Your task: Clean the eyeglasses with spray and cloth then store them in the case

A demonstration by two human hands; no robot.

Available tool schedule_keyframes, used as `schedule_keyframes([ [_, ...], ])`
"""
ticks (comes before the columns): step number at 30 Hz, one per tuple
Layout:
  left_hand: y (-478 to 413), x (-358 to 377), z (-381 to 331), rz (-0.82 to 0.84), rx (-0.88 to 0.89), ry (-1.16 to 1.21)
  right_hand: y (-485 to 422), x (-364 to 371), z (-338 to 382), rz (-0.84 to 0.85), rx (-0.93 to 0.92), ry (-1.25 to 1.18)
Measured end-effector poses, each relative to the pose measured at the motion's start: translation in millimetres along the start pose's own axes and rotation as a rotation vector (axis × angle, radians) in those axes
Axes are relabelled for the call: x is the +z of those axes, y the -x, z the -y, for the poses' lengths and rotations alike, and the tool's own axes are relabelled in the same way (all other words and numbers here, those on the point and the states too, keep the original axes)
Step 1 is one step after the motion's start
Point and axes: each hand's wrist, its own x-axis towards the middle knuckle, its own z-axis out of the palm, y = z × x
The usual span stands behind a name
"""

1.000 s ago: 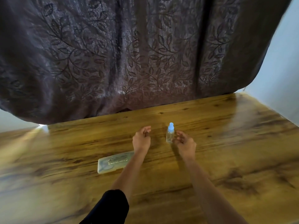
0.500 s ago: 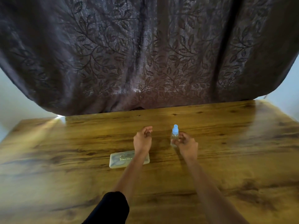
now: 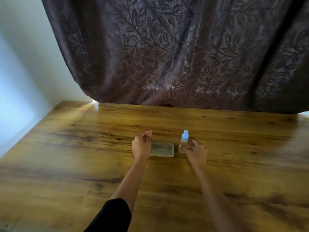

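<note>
A small clear spray bottle [image 3: 183, 144] with a pale blue cap stands upright on the wooden table [image 3: 83, 148]. My right hand [image 3: 195, 152] holds its lower part, with thumb and fingertips curled against it. Just left of the bottle a translucent glasses case [image 3: 163, 150] lies flat and closed, with a dark shape dimly showing inside. My left hand [image 3: 141, 146] hovers over the case's left end with loosely curled fingers, holding nothing. That hand hides the left end of the case. No cloth is in view.
A dark curtain [image 3: 167, 56] with a leaf pattern hangs behind the table's far edge. A pale wall [image 3: 21, 72] runs along the table's left side.
The view has swung to the left. The bottle and the case now stand closer together, and my left hand has gone from right of the case to over its left end. My right fingers have closed on the bottle.
</note>
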Motion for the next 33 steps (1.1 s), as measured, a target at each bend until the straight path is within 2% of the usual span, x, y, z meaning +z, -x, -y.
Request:
schedule_keyframes([
  [19, 14, -14, 9, -0.025, -0.017, 0.009, 20, 6, 5, -0.032, -0.019, -0.020],
  [26, 12, -13, 9, -0.026, -0.021, 0.028, 19, 6, 7, -0.015, -0.020, 0.059],
  [29, 12, -12, 7, -0.023, -0.011, 0.036, 18, 4, 8, -0.072, -0.038, 0.065],
  [33, 10, -12, 2, -0.015, 0.004, 0.042, 15, -2, 17, -0.155, -0.151, -0.028],
])
